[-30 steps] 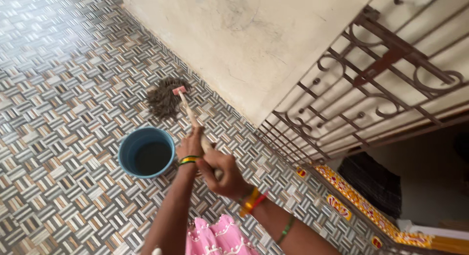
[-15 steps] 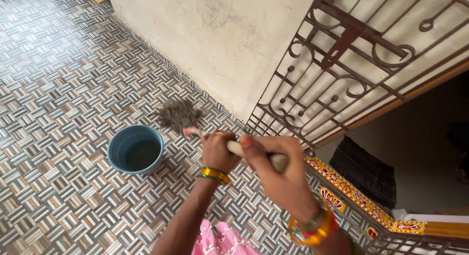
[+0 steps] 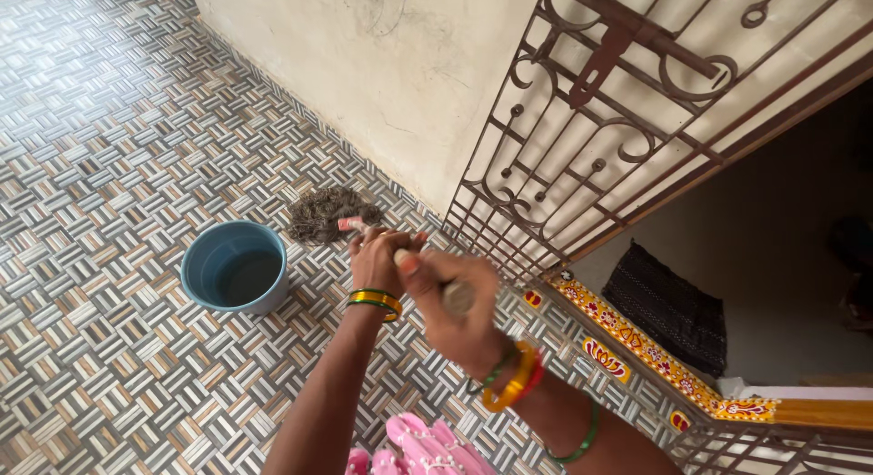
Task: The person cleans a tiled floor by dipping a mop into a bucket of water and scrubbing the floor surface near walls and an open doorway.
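Both hands grip the wooden handle of a mop point(image 3: 332, 215). My left hand point(image 3: 375, 258), with yellow and green bangles at the wrist, is wrapped around the handle lower down, near the pink collar above the mop head. My right hand point(image 3: 452, 307) grips the top end of the handle, closer to me. The grey stringy mop head lies on the patterned tile floor point(image 3: 100, 348) next to the base of the cream wall. A blue bucket point(image 3: 235, 266) with dark water stands on the floor just left of my left hand.
A brown metal grille gate point(image 3: 582, 157) stands open at the right of the wall point(image 3: 391, 66). Below it runs a yellow painted threshold point(image 3: 627, 361), with a dark doormat point(image 3: 668, 307) inside the doorway. Pink clothing point(image 3: 414, 443) shows at the bottom edge.
The mop head has been drawn back toward the gate and closer to me. My hands have shifted along with the handle, and the view has swung slightly left to right.
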